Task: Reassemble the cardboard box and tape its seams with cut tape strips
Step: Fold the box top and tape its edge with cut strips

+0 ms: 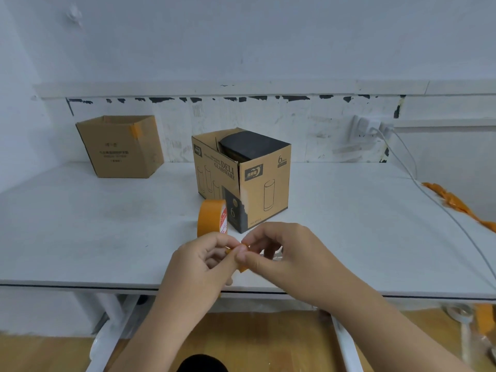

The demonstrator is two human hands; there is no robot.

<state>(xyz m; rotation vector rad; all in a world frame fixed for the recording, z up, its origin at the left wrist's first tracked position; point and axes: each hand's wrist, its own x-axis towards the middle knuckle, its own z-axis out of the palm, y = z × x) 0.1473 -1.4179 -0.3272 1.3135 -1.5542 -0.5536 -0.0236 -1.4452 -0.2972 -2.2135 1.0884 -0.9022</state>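
I'm pinching a short orange tape strip (243,260) between my left hand (206,261) and right hand (279,251) fingers; the glassware box (243,175) is sitting at twelve o'clock, its seam nearer my right hand

Both forearms reach forward and the hands meet in the middle. The left hand (204,260) and the right hand (281,248) have curled fingers, and their fingertips pinch together, almost touching each other.
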